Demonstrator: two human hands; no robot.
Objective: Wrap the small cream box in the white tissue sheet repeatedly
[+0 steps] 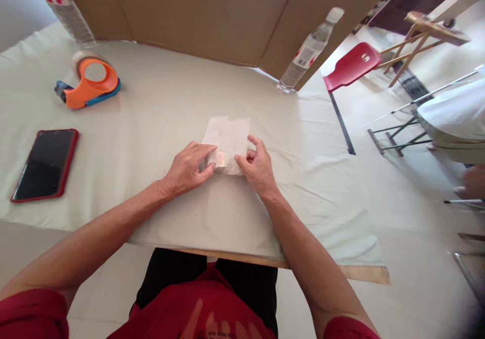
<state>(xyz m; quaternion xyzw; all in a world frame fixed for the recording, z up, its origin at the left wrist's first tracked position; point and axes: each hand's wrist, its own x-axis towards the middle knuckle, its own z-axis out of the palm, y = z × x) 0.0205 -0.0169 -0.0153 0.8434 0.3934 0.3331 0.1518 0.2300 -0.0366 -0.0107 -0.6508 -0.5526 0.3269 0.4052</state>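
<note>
A sheet of thin white paper (235, 133) lies on the cloth-covered table in front of me. On its lower left part rests a small whitish box (221, 159) with faint reddish print. My left hand (192, 166) is closed at the box's left side, thumb low and index finger above, gripping the box together with the paper there. The paper's right edge is pinched in my right hand (256, 166), its thumb on the sheet and its index finger stretched along the edge. My left fingertips partly cover the box's left end.
An orange tape dispenser (93, 82) and a red-cased phone (46, 163) lie to the left. Water bottles stand at the back left (68, 13) and back right (308, 53), by a cardboard panel (204, 15). Beyond the table are a red chair (354, 66) and a seated person (458, 116).
</note>
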